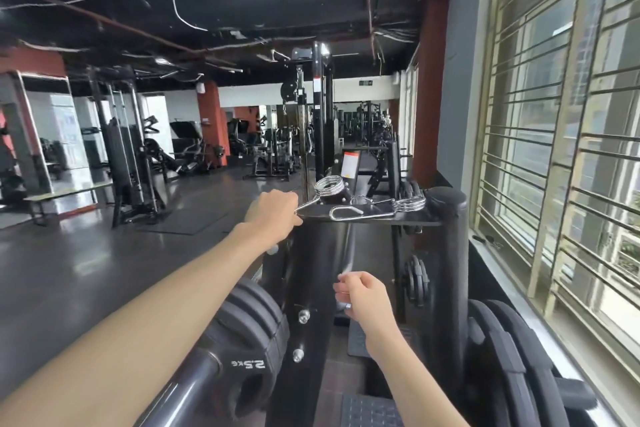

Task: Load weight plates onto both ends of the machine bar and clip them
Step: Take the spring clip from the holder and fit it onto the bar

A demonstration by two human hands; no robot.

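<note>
Gym floor, dark glossy tiles, machines and mirrors behind, barred windows on the person's right; close in front a black metal tray shelf on top of a plate rack. On that shelf sit the chrome spring collar clips: one coiled clip on a black stub, its wire handle running down-left, and a second chrome spring clip lying flat, long looped handles pointing left. The left hand is at the shelf's left edge, fingers curled round the first clip's handle tip, so it grips that clip. The right hand hangs lower, below the shelf in front of the black rack post, fingers loosely curled; something pale shows at the fingertips but whether it holds anything cannot be told. A black round 2.5 kg weight plate sits on the dark steel machine bar at lower left, near the left forearm, well below the clip; larger black plates stand stored at right. Risks, judged: the clip's coil looks seated over the stub, so a sideways pull may snag it, or the handle may slip from a fingertip grip; dragging it could knock the second clip off the shelf. The plate on the bar looks unclipped and could slide if the bar is bumped.
</note>
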